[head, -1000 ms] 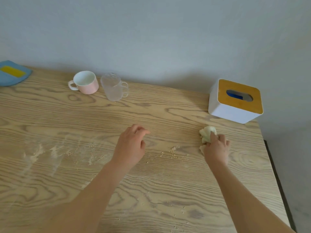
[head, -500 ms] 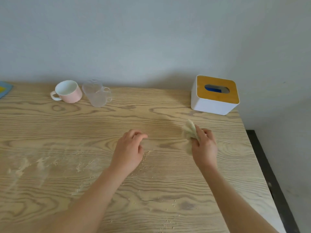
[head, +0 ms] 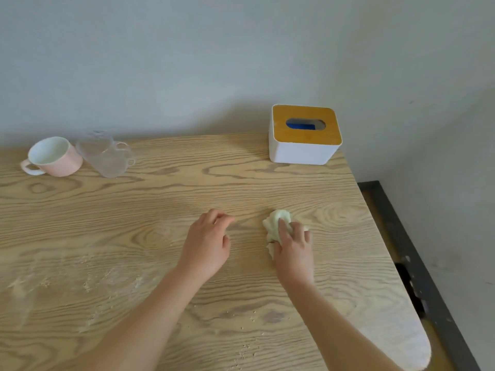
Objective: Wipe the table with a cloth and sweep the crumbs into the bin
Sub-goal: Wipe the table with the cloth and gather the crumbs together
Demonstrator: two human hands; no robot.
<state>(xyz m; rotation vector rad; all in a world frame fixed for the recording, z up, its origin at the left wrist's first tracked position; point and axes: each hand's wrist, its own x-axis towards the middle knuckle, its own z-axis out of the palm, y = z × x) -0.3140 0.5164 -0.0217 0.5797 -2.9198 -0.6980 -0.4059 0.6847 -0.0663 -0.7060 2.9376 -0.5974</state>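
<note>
Wipe is judged at an early stage. A cloth [head: 276, 223], pale and bunched up, is held down on the table [head: 353, 236] by the right hand [head: 293, 247]. Fingers are laid over the wad and curled round it; the thumb is hidden, so the exact grip cannot be told. The cloth sits right of centre, well short of the right edge and nearer than the tissue box [head: 304, 135].

The left hand [head: 207, 245] is set on the wood just beside the cloth, not touching it. Its fingers are loosely curled and nothing is held.

The patch between and beyond the two hands looks bare of crumbs, so that part is taken as done, though blur makes this unsure. A wide dusty smear with crumbs [head: 88, 282] is seen on the left half, and loose specks are scattered across the near edge below the arms. These areas are judged not yet wiped.

No gathered pile is seen. No bin is in view, so the sweep into it is counted as not yet done. A dark frame is seen past the right edge; what lies below cannot be told.

A mug [head: 53, 156] and a glass [head: 107, 156] stand at the back left, touching or nearly so, clear of the smear.
</note>
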